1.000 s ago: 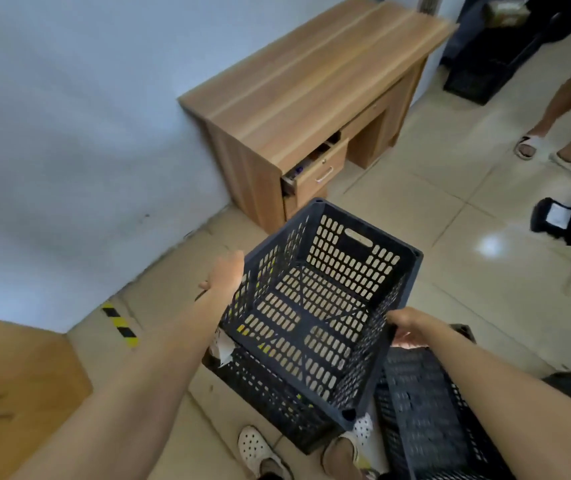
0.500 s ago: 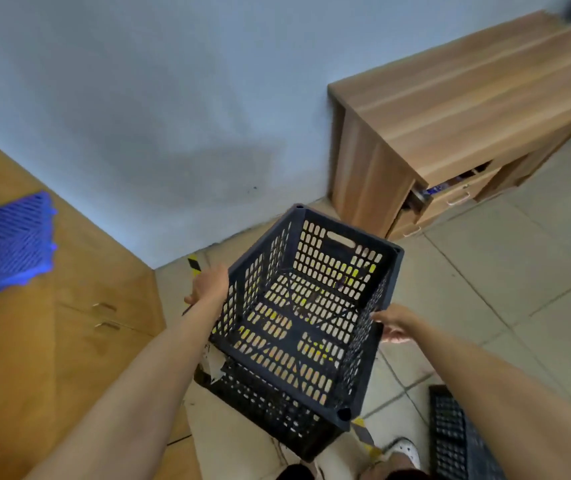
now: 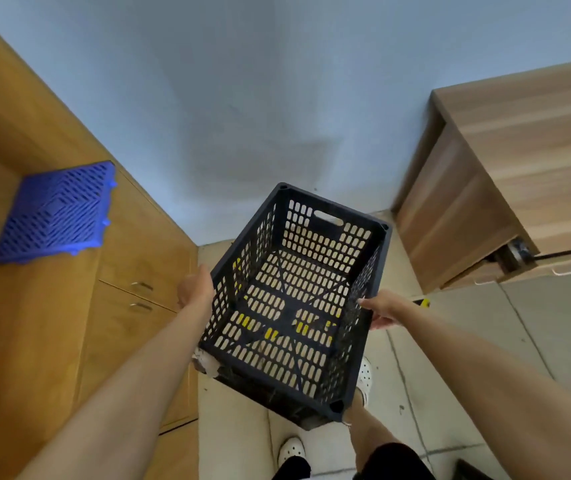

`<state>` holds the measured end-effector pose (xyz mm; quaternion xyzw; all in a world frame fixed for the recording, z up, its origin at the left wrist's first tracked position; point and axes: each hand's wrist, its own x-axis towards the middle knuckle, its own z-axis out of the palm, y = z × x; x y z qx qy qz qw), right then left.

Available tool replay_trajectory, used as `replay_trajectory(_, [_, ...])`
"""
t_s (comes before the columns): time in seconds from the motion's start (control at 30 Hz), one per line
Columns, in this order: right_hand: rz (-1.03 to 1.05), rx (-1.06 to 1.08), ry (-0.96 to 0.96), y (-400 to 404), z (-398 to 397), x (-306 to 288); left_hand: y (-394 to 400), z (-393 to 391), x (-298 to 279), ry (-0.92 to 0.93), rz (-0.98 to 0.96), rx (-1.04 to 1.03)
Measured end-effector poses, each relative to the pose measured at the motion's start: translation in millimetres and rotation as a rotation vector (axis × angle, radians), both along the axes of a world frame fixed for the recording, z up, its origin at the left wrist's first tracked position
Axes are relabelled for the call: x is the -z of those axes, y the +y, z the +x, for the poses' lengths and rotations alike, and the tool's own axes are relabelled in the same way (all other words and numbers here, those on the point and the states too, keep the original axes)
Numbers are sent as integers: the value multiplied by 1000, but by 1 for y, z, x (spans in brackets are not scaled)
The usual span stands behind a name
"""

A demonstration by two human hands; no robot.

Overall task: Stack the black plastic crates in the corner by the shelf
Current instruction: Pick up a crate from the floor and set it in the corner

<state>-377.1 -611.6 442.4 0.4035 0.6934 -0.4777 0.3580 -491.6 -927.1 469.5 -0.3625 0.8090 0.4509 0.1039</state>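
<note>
Crate [image 3: 294,306] between hands, fingers [image 3: 369,303] seemingly hooking rim

Bare strip of tiled floor [image 3: 232,438] open toward the wall [image 3: 242,98], hemmed by wooden cabinet [image 3: 131,306] on the left and wooden desk [image 3: 485,202] on the right; black crate [image 3: 294,303] filling the gap between them

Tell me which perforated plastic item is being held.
The black crate, gripped on opposite sides by the left hand and right hand. The blue grid panel lies untouched on the cabinet.
</note>
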Motion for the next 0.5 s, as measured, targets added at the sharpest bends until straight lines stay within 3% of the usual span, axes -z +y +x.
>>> replay_trajectory(0.17, [42, -136, -47, 51, -57, 12, 38, -35, 13, -37, -49, -68])
replay_trajectory(0.4, [131, -226, -45, 107, -133, 24, 76, -80, 51, -92, 112, -213])
replay_trajectory(0.5, [190, -369, -61, 114, -159, 22, 88, -94, 70, -100, 172, -274])
